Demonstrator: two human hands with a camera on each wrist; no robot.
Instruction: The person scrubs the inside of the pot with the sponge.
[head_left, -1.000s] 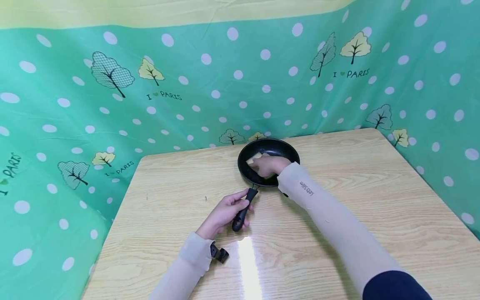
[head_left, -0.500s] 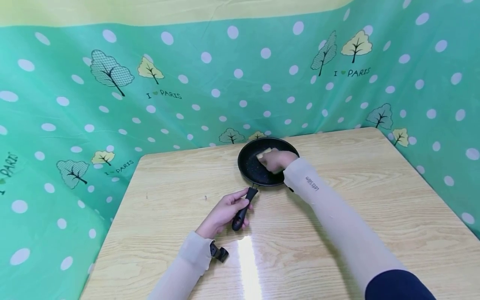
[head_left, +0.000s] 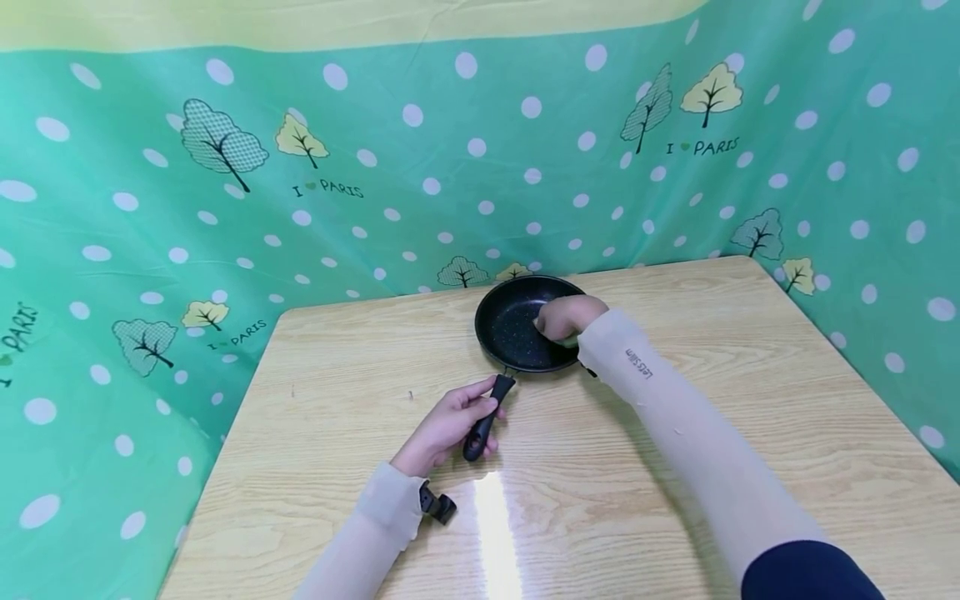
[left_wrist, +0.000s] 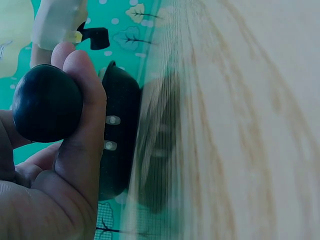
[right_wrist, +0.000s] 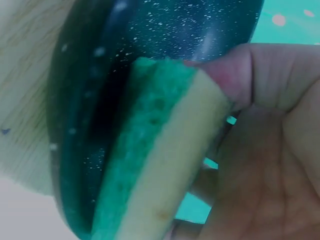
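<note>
A black frying pan (head_left: 517,333) with a pale-speckled inside lies near the table's far edge. Its black handle (head_left: 480,432) points toward me, and my left hand (head_left: 446,425) grips it; in the left wrist view the handle's rounded end (left_wrist: 47,102) shows between thumb and fingers. Over the pan's right side is my right hand (head_left: 566,318). It holds a sponge (right_wrist: 160,150) with a green scouring layer and a cream layer, the green side turned to the pan. From the head view the sponge is mostly hidden under the hand.
The pan stands on a light wood-grain table (head_left: 337,375), which shows a bright light reflection near its front. Behind and at both sides hangs a green dotted curtain (head_left: 420,167) with tree prints, close to the pan's far rim.
My right hand has slid with the sponge rightward across the pan, from its middle to its right side. The left hand and the pan have stayed nearly in place.
</note>
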